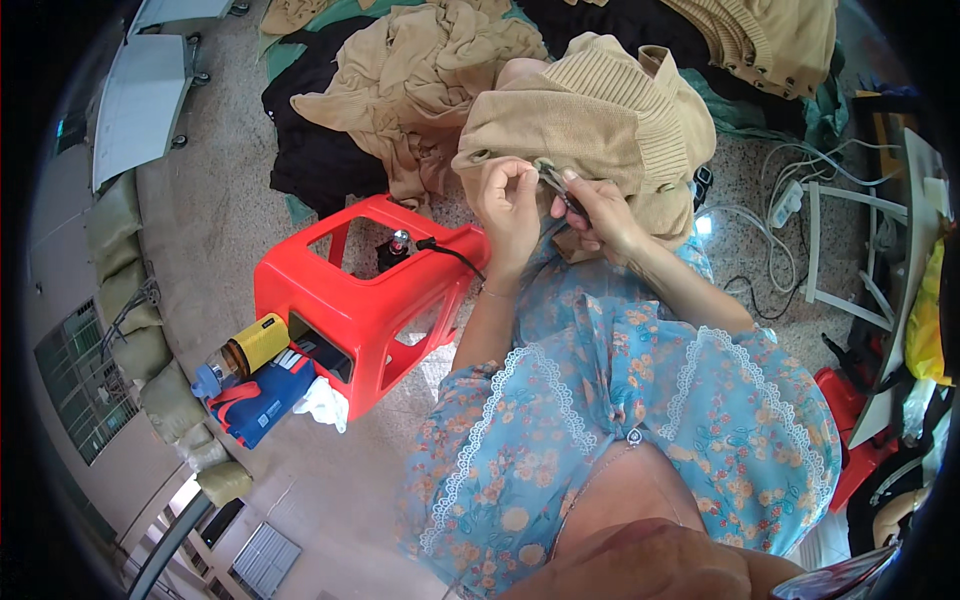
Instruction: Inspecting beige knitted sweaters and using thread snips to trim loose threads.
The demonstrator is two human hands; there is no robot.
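Note:
A tan knitted sweater (560, 120) with a ribbed band lies bunched over my lap. At its near edge my right hand (605, 215) is closed round small dark thread snips (562, 188), their tips pointing up and left toward the knit. Just left of those tips, my left hand (508, 205) is pinched shut against the sweater. Whatever lies between its fingertips is too small to make out.
To the left stands a red plastic stool (350, 285) with a cabled device (392, 250) in its opening. A bottle (255, 348) and a blue pouch (268, 395) sit beside it. Tan sweaters (420, 80) pile up ahead; cables (770, 225) and a white frame (850, 250) are on the right.

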